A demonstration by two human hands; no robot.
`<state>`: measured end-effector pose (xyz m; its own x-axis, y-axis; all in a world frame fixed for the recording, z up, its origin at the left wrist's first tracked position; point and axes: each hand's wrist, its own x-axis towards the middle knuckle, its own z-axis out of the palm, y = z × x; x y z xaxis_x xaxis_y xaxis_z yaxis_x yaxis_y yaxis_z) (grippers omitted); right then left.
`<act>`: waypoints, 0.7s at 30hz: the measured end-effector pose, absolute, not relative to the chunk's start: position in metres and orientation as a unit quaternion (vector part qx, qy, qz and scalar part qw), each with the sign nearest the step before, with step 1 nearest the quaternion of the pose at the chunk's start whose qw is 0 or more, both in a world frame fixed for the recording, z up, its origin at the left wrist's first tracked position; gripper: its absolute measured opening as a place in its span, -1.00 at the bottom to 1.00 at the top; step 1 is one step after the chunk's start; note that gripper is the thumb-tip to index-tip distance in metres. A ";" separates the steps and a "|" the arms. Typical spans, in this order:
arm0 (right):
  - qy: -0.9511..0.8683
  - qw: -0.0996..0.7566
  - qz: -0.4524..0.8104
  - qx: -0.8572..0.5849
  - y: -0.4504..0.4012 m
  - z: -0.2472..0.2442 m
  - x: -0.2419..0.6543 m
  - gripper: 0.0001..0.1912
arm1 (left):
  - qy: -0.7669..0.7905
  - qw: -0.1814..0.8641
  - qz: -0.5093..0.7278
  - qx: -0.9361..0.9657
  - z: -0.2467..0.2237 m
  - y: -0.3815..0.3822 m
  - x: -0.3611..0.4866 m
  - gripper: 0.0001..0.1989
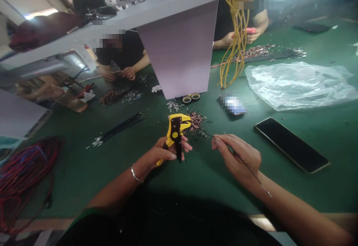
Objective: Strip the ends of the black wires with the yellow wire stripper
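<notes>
Yellow-and-black wire strippers (pixel 175 133) fill the left hand (pixel 165 152), black wire (pixel 209 134) the right hand (pixel 237 156).

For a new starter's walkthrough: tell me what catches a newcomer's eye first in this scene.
The bright yellow wire stripper comes first, gripped in the left hand at the centre, with the right hand pinching a thin black wire beside it. A bundle of yellow wires hangs down at the top. A tangle of red wires lies at the lower left, and a black smartphone lies to the right.
</notes>
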<state>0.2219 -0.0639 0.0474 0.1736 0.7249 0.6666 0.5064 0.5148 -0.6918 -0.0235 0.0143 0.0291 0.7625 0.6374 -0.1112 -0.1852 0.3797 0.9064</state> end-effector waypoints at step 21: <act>-0.715 0.554 0.030 -0.425 -0.071 0.051 0.212 -0.81 | 0.207 0.818 0.215 0.491 0.035 0.004 -0.020 -0.40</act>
<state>0.2117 -0.0710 0.0510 -0.0246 0.6411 0.7670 0.5742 0.6371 -0.5141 -0.0199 0.0042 0.0354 0.8216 0.5555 -0.1280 -0.1480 0.4246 0.8932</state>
